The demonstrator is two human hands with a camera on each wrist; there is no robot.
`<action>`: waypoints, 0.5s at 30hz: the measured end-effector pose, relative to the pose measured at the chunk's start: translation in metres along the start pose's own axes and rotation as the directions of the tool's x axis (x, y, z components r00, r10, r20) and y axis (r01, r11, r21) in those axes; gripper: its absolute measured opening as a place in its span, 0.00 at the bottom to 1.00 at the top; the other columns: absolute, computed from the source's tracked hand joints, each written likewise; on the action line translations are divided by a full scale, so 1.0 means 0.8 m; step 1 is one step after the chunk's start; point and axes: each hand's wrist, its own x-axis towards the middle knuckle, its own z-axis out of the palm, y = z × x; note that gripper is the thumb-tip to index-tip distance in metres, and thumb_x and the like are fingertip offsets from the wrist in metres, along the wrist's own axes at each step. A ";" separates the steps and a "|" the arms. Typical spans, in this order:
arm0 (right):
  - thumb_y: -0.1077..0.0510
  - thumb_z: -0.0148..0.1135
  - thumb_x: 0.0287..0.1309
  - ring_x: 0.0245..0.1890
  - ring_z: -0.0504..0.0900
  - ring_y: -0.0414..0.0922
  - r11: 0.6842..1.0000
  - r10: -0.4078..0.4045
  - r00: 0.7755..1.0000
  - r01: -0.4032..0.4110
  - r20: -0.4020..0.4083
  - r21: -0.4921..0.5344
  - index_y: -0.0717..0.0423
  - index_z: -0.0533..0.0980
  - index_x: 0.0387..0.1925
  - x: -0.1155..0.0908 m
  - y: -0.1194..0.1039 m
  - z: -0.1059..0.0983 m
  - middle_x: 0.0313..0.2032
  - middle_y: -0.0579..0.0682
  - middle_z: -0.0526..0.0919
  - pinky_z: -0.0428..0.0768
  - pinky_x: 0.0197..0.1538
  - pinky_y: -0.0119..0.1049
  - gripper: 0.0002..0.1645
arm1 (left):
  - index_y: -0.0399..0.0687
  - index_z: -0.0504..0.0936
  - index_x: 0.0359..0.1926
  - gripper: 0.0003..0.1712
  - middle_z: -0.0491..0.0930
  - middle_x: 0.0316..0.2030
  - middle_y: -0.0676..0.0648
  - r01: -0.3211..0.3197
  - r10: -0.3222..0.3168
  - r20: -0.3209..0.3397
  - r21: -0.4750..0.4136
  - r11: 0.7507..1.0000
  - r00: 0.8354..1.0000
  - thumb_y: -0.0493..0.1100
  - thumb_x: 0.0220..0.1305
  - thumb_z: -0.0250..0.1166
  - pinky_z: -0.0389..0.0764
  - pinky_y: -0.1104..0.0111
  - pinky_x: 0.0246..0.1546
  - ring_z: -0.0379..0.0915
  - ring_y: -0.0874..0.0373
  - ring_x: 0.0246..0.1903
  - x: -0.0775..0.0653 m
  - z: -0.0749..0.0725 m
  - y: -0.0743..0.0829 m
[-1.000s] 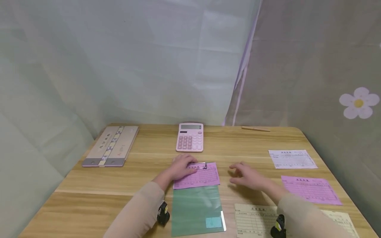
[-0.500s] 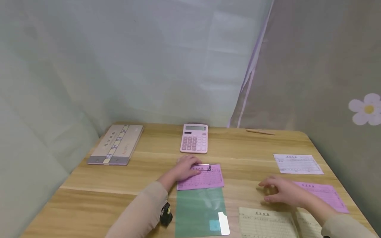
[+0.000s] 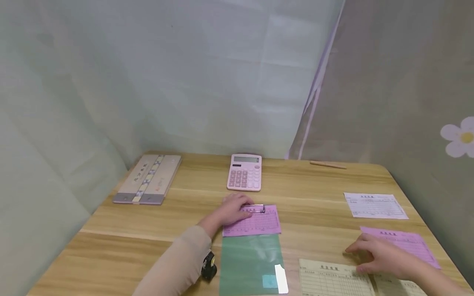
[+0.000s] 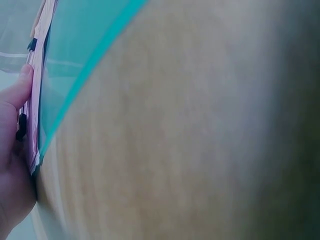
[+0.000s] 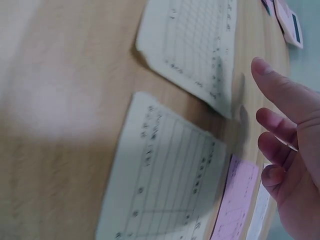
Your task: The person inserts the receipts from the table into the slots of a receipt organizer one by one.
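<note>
Right grip (image 3: 385, 258) near yellow slip (image 3: 335, 280) edge

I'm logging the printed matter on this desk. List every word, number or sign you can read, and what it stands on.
"0", apparently: display of the calculator; its key labels are too small.
Banded tan pad: dark characters and reddish lettering, too blurred.
Clipped pink form, loose pink form, white form, yellow forms: headings and grids, too small or blurred.

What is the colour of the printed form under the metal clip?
The printed form is purplish pink, seen best in the head view.
</note>
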 end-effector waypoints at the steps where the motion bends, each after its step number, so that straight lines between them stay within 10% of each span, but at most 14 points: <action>1: 0.41 0.66 0.49 0.38 0.71 0.31 1.000 -0.012 1.000 0.012 0.008 -0.001 0.44 0.79 0.46 -0.003 0.001 0.000 0.41 0.35 0.74 0.73 0.37 0.31 0.23 | 0.56 0.76 0.54 0.22 0.72 0.55 0.52 0.003 -0.003 0.000 0.005 1.000 1.000 0.55 0.59 0.63 0.55 0.51 0.59 0.62 0.52 0.57 0.000 0.000 0.000; 15: 0.47 0.74 0.41 0.36 0.69 0.29 0.998 -0.029 1.000 0.029 -0.004 -0.049 0.45 0.77 0.45 -0.029 0.008 0.018 0.41 0.36 0.71 0.71 0.33 0.28 0.25 | 0.56 0.76 0.53 0.22 0.72 0.55 0.52 0.008 -0.008 0.000 0.004 1.000 1.000 0.54 0.59 0.63 0.54 0.51 0.59 0.62 0.52 0.56 -0.002 -0.002 0.003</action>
